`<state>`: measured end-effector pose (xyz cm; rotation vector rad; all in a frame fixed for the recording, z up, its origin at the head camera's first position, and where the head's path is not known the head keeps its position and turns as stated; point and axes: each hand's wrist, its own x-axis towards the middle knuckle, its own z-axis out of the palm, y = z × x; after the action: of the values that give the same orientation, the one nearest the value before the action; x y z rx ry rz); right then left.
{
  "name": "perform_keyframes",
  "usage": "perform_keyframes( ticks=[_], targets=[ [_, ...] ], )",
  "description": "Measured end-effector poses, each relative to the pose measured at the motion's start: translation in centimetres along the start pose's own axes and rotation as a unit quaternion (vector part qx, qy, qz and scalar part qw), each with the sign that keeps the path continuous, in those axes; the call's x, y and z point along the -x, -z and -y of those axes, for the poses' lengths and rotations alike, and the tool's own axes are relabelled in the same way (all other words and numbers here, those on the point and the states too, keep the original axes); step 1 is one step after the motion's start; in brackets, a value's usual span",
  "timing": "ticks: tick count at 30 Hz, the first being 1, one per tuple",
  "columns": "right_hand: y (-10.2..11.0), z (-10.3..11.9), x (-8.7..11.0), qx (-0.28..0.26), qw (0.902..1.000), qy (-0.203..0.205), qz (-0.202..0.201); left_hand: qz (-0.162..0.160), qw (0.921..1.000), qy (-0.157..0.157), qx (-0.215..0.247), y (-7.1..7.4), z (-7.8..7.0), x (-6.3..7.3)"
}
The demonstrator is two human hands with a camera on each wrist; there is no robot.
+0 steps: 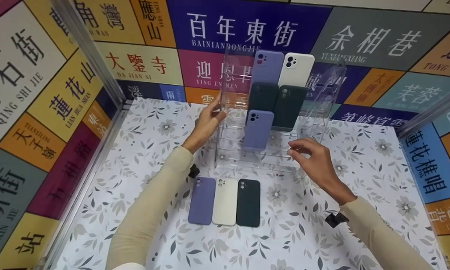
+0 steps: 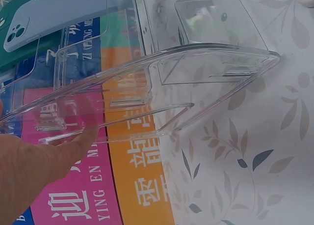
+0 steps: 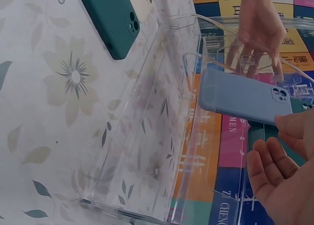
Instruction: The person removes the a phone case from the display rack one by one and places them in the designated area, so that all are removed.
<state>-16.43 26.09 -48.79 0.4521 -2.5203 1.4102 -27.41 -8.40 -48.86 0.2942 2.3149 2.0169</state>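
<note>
A clear acrylic display stand (image 1: 225,144) with tiers stands upright at the back of the table. My left hand (image 1: 209,118) grips its left side edge, with the fingers seen through the clear panel in the left wrist view. A light purple phone case (image 1: 259,131) leans on the lower tier. Behind it, higher tiers bear two dark green phone cases (image 1: 289,107), another purple case (image 1: 268,66) and a white case (image 1: 297,69). My right hand (image 1: 313,159), loosely curled, hovers in front of the stand, right of the lower purple case, holding nothing.
In front of the stand a purple case (image 1: 202,200), a cream case (image 1: 225,202) and a dark green case (image 1: 248,202) lie flat in a row on the floral cloth (image 1: 285,232). Printed panels (image 1: 142,63) wall the table at the back and sides.
</note>
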Motion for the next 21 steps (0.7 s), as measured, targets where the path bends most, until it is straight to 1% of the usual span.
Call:
perform_keyframes(
  ticks=[9, 15, 21],
  targets=[
    [0.0, 0.4, -1.4, 0.008, 0.9999, 0.009, -0.003, -0.008, 0.9999, 0.003, 0.009, 0.0, 0.0, 0.0],
    [-0.2, 0.2, -2.2, 0.004, 0.9998, 0.015, -0.010, -0.013, 0.9999, 0.009, -0.001, -0.1, 0.0, 0.1],
    [-0.5, 0.1, -2.7, 0.001, 0.9999, 0.008, -0.015, -0.015, 0.9998, -0.001, -0.011, -0.1, 0.0, -0.1]
  ],
)
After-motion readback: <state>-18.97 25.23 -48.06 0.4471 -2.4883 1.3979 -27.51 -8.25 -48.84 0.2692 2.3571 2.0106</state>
